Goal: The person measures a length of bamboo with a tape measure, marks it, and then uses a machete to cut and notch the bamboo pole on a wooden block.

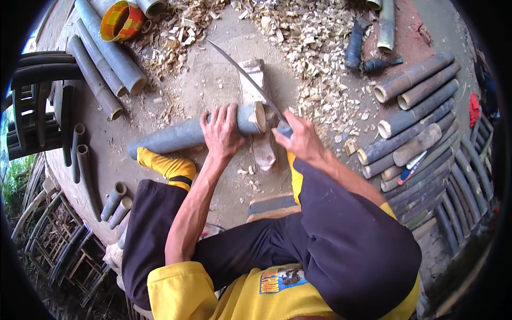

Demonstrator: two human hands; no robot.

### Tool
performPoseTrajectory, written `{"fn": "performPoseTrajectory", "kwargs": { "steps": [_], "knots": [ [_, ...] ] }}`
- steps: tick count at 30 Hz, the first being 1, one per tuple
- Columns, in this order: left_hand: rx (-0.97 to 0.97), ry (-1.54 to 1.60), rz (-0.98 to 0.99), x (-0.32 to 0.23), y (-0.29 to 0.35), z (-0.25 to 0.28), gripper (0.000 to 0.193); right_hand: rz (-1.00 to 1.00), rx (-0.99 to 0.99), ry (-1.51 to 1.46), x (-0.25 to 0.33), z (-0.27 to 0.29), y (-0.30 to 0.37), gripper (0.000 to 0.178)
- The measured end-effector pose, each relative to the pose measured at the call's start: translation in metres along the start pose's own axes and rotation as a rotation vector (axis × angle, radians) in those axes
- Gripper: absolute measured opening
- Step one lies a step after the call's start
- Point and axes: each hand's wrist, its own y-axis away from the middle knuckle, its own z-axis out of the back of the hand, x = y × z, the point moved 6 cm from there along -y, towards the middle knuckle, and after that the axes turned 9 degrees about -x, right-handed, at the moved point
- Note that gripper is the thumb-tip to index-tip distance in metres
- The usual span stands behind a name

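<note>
A thick grey-green bamboo tube [176, 137] lies across a pale chopping block [250, 80], its cut end facing right. My left hand [223, 129] presses over the tube near that end, fingers curled around its top. In my right hand [301, 137] is the handle of a machete, just right of the cut end. Its long dark blade [240, 70] slants up and to the left, passing above the block. My left foot in a yellow sock [165, 164] rests against the tube's far left part.
Wood chips [320, 80] cover the ground ahead. Stacked bamboo pieces [416, 114] lie at right, with a red, white and blue tool [412, 169] on them. Black-wrapped tools [354, 48] lie beyond. More bamboo tubes [104, 61] and an orange-yellow ring-shaped container [121, 21] sit at upper left.
</note>
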Motion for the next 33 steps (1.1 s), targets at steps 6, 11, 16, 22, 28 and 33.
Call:
{"fn": "performPoseTrajectory", "kwargs": {
  "steps": [6,11,16,22,28,33],
  "knots": [
    [-0.046,0.004,-0.001,-0.001,-0.004,0.0,0.072,-0.222,0.254,0.126,-0.055,-0.025,0.009,0.023],
    [-0.227,-0.048,-0.036,-0.001,0.006,0.001,0.07,-0.065,0.056,-0.07,-0.002,-0.007,0.004,0.03],
    [-0.232,-0.029,-0.032,-0.006,0.003,0.001,0.072,-0.305,0.258,0.03,-0.037,-0.018,0.002,0.023],
    [-0.347,-0.062,-0.029,-0.006,0.007,0.0,0.062,0.027,-0.023,0.006,0.005,-0.001,0.007,0.024],
    [-0.355,-0.074,-0.039,-0.007,0.01,0.001,0.06,-0.186,0.194,0.03,-0.005,-0.007,0.008,0.027],
    [-0.404,-0.057,-0.05,-0.011,0.007,0.007,0.062,-0.17,0.142,-0.049,-0.021,-0.021,0.004,0.027]
  ]
}}
